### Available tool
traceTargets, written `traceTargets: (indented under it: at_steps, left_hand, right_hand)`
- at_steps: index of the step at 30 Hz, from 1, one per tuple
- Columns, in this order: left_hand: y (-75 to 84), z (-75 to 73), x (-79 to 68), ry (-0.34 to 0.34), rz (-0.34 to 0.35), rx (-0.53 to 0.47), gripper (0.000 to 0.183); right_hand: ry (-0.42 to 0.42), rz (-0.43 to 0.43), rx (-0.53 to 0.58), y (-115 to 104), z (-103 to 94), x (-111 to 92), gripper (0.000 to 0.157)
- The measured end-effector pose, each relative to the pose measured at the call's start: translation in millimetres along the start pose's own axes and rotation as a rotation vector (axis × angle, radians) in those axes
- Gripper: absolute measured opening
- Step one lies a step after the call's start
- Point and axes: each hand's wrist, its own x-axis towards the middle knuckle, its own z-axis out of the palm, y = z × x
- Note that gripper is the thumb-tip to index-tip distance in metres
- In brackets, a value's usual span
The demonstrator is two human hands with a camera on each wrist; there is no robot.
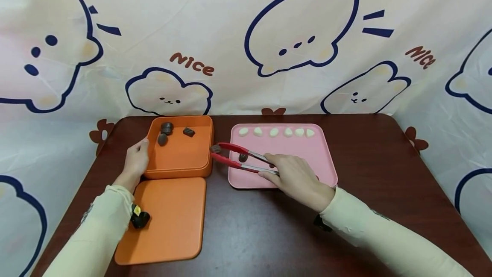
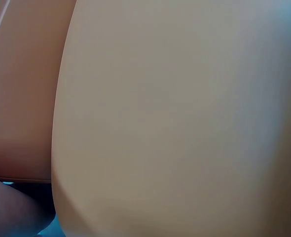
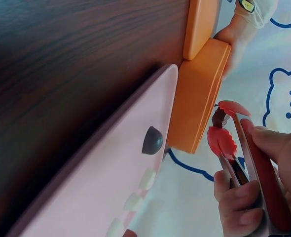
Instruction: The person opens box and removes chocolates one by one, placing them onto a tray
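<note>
My right hand [image 1: 297,178] grips metal tongs [image 1: 253,161] with red tips. Between those tips sits a dark brown chocolate [image 1: 216,148], held up between the orange box and the pink tray. My left hand [image 1: 135,161] holds the left wall of the orange box [image 1: 184,153], its thumb at the rim. Inside the box lie several brown chocolates [image 1: 162,139] near the back left. On the pink tray [image 1: 307,151], another dark chocolate [image 1: 243,157] shows below the tongs, and white pieces [image 1: 273,132] form a row along the back. The right hand covers part of the tray.
An orange lid [image 1: 169,221] lies flat in front of the box, under my left forearm, and fills most of the left wrist view. Dark brown table [image 1: 246,230] surrounds the containers. A patterned cloth [image 1: 230,93] hangs behind and at both sides.
</note>
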Motion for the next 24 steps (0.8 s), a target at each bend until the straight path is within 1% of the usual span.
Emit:
traceTargets:
  at_steps: [3, 10, 17, 24]
  left_hand:
    - [0.3, -0.1, 1.4, 0.001, -0.002, -0.005, 0.067]
    - [-0.3, 0.2, 2.3, 0.019, -0.02, -0.006, 0.066]
    - [0.7, -0.5, 2.8, 0.018, -0.032, -0.004, 0.066]
    - [1.6, -1.6, 2.4, 0.02, -0.05, 0.001, 0.067]
  right_hand:
    - [0.0, 0.008, -0.006, 6, -1.3, -4, 0.027]
    - [-0.006, 0.025, 0.013, 22, -2.0, -14, 0.026]
    - [-0.015, 0.063, 0.004, 36, -6.2, -24, 0.029]
    - [0.001, 0.082, -0.02, 46, -11.0, -32, 0.022]
